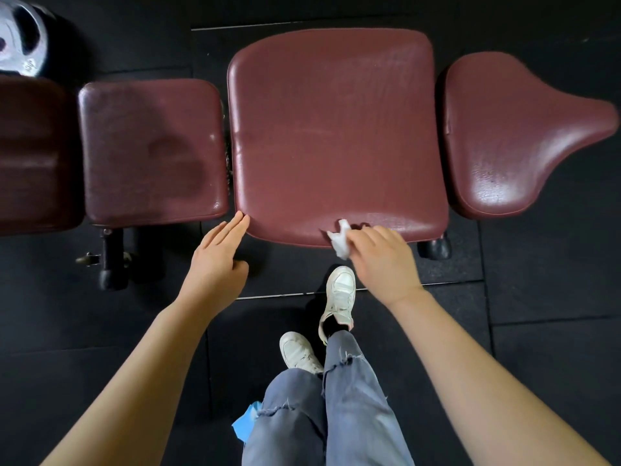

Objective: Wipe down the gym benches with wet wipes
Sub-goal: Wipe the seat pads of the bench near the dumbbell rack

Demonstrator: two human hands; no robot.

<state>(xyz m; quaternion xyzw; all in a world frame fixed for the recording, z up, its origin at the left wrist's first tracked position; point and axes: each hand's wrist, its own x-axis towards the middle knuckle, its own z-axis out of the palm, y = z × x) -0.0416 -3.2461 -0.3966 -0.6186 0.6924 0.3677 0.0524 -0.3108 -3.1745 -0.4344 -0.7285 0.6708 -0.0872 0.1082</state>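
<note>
Although no brand or legible writing shows on the upholstery, the head view gives a faint embossed mark on the silver weight plate [22, 37] at the top left, too small to read. Four maroon vinyl pads run across the black rubber floor [537, 297]: a dark pad [33, 153] cut off at the left edge, a small square pad [151, 149] with darker patches on it, the large middle pad [336, 129], and a tapered seat pad [510, 136] at the right. The vinyl is grained and creased, and it shines near the front edge of the middle pad and on the tapered one. A crumpled white wet wipe [340, 239] sits on the front rim of the middle pad, pinched in the curled fingers of the right hand [383, 260]. The left hand [218, 260] holds nothing; its fingers are straight and together, their tips touching the front left corner of the middle pad. Below, grey frayed jeans [336, 415] and white sneakers [339, 297] show, with a bit of blue material [247, 423] beside the left leg.
</note>
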